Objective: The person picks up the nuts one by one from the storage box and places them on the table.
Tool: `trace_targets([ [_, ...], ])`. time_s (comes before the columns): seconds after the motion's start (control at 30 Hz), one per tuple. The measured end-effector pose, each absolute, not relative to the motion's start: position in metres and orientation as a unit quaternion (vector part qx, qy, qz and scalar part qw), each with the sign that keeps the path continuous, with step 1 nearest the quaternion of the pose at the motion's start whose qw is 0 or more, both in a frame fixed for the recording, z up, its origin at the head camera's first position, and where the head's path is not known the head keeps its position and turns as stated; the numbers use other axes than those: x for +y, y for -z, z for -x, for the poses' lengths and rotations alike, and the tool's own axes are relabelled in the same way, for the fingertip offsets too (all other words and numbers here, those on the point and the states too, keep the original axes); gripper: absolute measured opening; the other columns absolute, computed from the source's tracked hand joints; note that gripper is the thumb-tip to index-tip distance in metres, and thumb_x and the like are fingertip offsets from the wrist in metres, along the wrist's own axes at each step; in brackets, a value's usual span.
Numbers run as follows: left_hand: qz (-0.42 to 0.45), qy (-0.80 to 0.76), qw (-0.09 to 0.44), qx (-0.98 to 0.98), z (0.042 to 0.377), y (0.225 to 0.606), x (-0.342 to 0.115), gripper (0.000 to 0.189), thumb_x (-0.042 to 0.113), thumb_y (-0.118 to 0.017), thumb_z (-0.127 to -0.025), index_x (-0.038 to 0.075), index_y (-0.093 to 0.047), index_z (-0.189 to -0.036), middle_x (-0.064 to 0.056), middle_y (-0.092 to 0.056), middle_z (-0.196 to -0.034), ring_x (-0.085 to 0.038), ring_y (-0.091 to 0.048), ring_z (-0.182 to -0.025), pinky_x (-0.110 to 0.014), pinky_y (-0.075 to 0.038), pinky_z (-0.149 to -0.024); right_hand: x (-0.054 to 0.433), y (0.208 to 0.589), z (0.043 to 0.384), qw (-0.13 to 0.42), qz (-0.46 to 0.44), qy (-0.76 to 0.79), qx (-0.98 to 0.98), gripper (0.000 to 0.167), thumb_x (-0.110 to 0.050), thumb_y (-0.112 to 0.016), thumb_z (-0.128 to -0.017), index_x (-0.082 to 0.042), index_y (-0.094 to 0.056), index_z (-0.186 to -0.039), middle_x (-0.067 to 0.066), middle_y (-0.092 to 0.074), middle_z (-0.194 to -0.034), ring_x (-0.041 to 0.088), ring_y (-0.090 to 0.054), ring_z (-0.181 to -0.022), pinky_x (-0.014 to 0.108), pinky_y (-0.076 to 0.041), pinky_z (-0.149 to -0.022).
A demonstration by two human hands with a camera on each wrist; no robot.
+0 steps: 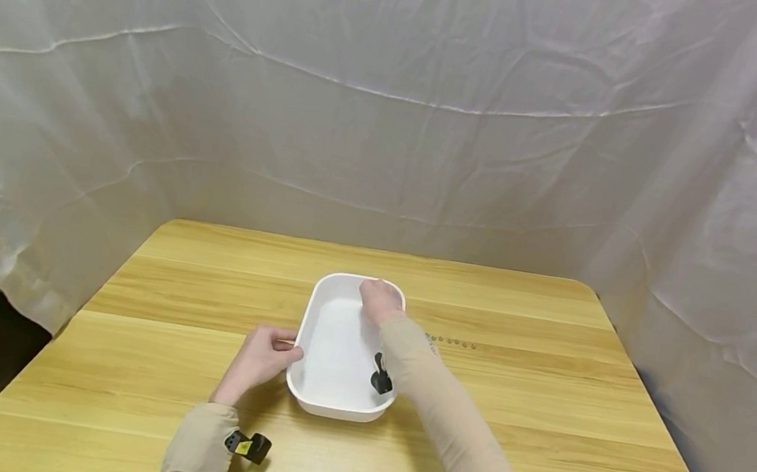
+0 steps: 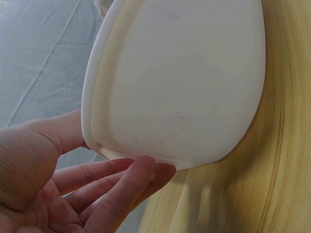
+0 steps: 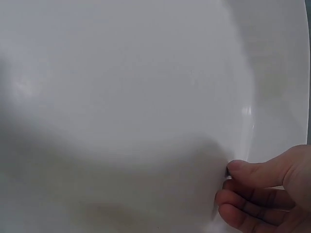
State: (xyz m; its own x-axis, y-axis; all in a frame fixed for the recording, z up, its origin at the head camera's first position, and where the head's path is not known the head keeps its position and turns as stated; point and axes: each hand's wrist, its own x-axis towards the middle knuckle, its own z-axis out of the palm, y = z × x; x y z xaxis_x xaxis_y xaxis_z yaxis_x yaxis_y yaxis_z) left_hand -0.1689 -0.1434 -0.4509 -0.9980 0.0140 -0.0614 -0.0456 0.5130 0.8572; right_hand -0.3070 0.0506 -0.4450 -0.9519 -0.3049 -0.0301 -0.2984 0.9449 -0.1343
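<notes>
A white rectangular tray [image 1: 337, 358] with rounded corners stands on the table. My left hand [image 1: 264, 357] grips its left rim, the thumb over the edge and the other fingers against the outer wall, as the left wrist view shows. Inside the tray, at its far right end, is my right hand [image 1: 380, 300]. Its thumb and fingers pinch a small dark piece [image 3: 227, 171] close to the tray's floor and side wall. Most of that piece is hidden by the fingertips, and I cannot tell its kind.
Several small grey metal pieces [image 1: 449, 340] lie in a row on the wooden table [image 1: 506, 412], right of the tray and partly behind my right forearm. A pale cloth curtain [image 1: 390, 150] encloses the table's back and sides.
</notes>
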Motion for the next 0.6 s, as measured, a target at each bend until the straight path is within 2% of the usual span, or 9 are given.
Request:
trace_targets([
  [0.17, 0.008, -0.497, 0.03, 0.867, 0.1684, 0.4502, -0.1431, 0.039, 0.006, -0.066, -0.083, -0.009, -0.068, -0.118, -0.028, -0.074, -0.105, -0.036, -0.075, -0.097, -0.042, -0.062, -0.085, 0.0497, 0.4453, 0.307, 0.025, 0.154, 0.06, 0.986, 0.012, 0.006, -0.062, -0.086, -0.004, -0.069, -0.084, 0.011, -0.073, -0.087, 0.02, -0.053, -0.07, 0.036, -0.057, -0.074],
  [0.37, 0.008, -0.498, 0.028, 0.867, 0.1681, 0.4505, -0.1434, 0.039, 0.007, -0.066, -0.083, -0.009, -0.069, -0.118, -0.028, -0.074, -0.107, -0.037, -0.074, -0.099, -0.043, -0.062, -0.086, 0.0512, 0.4502, 0.3086, 0.031, 0.153, 0.083, 0.984, 0.016, 0.008, -0.057, -0.089, -0.002, -0.068, -0.086, 0.01, -0.068, -0.082, 0.019, -0.048, -0.069, 0.033, -0.052, -0.071],
  [0.6, 0.011, -0.496, 0.03, 0.868, 0.1674, 0.451, -0.1434, 0.039, 0.007, -0.066, -0.083, -0.009, -0.069, -0.118, -0.028, -0.074, -0.107, -0.037, -0.074, -0.099, -0.043, -0.062, -0.087, 0.0525, 0.4511, 0.3079, 0.038, 0.163, 0.079, 0.983, 0.015, 0.009, -0.058, -0.087, -0.002, -0.067, -0.083, 0.007, -0.061, -0.077, 0.019, -0.045, -0.069, 0.034, -0.054, -0.076],
])
